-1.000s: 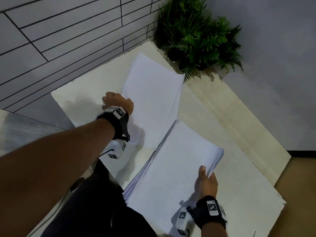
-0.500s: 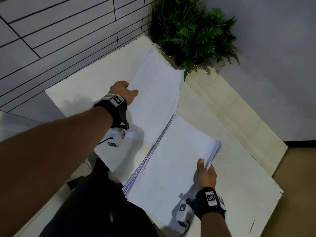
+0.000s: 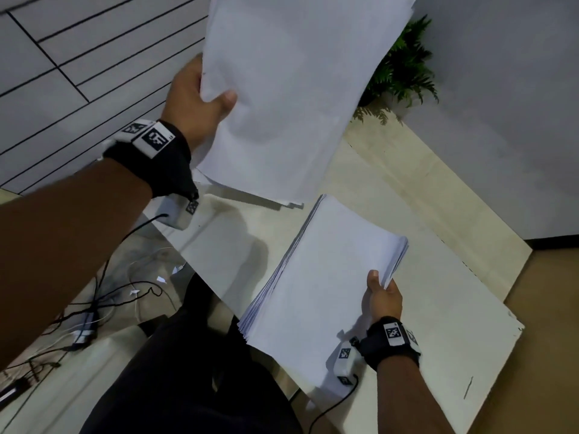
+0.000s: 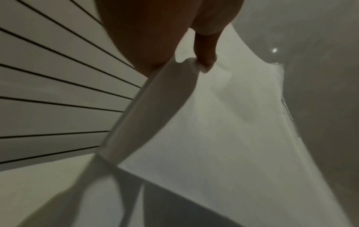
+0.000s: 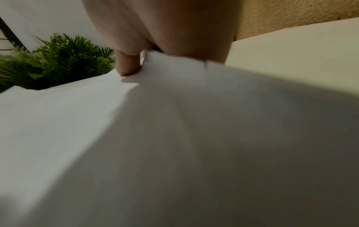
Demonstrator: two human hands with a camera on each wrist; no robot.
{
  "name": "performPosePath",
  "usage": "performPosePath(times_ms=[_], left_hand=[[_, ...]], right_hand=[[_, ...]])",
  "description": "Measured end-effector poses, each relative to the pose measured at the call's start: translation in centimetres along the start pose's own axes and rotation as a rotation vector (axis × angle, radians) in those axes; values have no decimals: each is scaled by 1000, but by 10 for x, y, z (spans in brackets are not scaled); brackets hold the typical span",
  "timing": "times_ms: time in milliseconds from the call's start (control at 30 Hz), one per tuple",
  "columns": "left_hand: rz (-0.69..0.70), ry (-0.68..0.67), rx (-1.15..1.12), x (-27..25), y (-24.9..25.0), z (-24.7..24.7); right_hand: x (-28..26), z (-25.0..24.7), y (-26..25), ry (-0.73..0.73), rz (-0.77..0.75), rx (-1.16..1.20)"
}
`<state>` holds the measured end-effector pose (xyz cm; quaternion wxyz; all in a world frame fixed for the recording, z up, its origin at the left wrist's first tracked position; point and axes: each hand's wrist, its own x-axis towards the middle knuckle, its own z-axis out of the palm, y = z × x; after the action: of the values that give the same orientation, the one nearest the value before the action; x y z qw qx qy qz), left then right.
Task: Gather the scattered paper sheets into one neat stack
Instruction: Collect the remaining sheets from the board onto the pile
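Observation:
My left hand (image 3: 203,98) pinches the left edge of a bundle of white paper sheets (image 3: 291,89), thumb on top, and holds it lifted above the white table (image 3: 454,308). In the left wrist view the bundle (image 4: 223,122) hangs from that hand (image 4: 194,61) and bends downward. A thick stack of white sheets (image 3: 329,292) lies on the table's near side, its left edge fanned. My right hand (image 3: 380,292) grips that stack at its near right corner, thumb on top. The right wrist view shows this hand (image 5: 143,61) clamping the stack's (image 5: 136,138) edge.
A green fern plant (image 3: 404,70) stands at the table's far corner against the grey wall. A tiled wall (image 3: 78,73) runs along the left. Cables (image 3: 94,308) and a power strip lie on the floor at the left. My dark trousers (image 3: 188,386) are below.
My left hand has lifted the far bundle of sheets off the table and raised it toward the camera. My right hand keeps its grip on the near stack.

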<state>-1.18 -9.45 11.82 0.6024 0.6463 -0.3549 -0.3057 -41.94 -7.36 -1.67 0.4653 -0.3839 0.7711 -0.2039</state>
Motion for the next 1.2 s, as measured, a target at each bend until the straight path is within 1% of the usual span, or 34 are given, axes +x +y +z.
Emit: performPosePath(times_ms=[67,133,200,300,367,433,533,600,700,767,800,833,867,933,967,1000,1033,1100,1133,1200], left_hand=[[15,-44,-38,-3,11,7],[-18,-73,-22,-9,13,18],[-91,-136,57,-20,3,32],[-231,-231,249,-52,-28,57],[-313,-311,373,-80,-55,72],[-371,-384,431,-107,-80,83],[-458,-411,470,-140,-104,93],[-458,-410,614,-155,-113,98],[-441,-443,861,-170,-114,100],[-451,-485,920,-176,-114,98],[-464,-496,922,-178,-114,97],[-475,-498,901,-177,-115,95],[-484,-489,856,-174,-114,94],[-513,-432,703,-162,-112,91],[-526,-401,636,-154,-111,91],[-534,-386,605,-146,-112,92],[-534,-386,612,-141,-114,94],[-488,-417,705,-137,-116,103],[-462,-436,766,-138,-117,106],[-429,-465,850,-144,-120,108]], right_hand=[[0,0,-3,-17,-4,-13],[0,-1,-6,-29,-7,-18],[-1,-2,-7,-42,-3,-25],[-2,-3,-9,-39,21,-44],[-3,-2,-11,-30,82,-26],[-1,0,-14,-22,165,18],[-2,6,-19,-47,264,45],[-7,12,-23,-73,290,128],[-15,20,-28,-104,255,287],[-17,25,-31,-138,198,388],[-18,28,-32,-149,155,402],[-19,30,-33,-143,103,345],[-19,32,-33,-121,33,223],[-17,30,-29,-96,-82,18],[-18,29,-27,-118,-92,-48],[-15,28,-25,-151,-64,-104],[-16,29,-26,-194,-33,-132],[-14,26,-34,-231,-11,-85],[-11,26,-39,-218,-34,-58],[-3,30,-52,-174,-126,-56]])
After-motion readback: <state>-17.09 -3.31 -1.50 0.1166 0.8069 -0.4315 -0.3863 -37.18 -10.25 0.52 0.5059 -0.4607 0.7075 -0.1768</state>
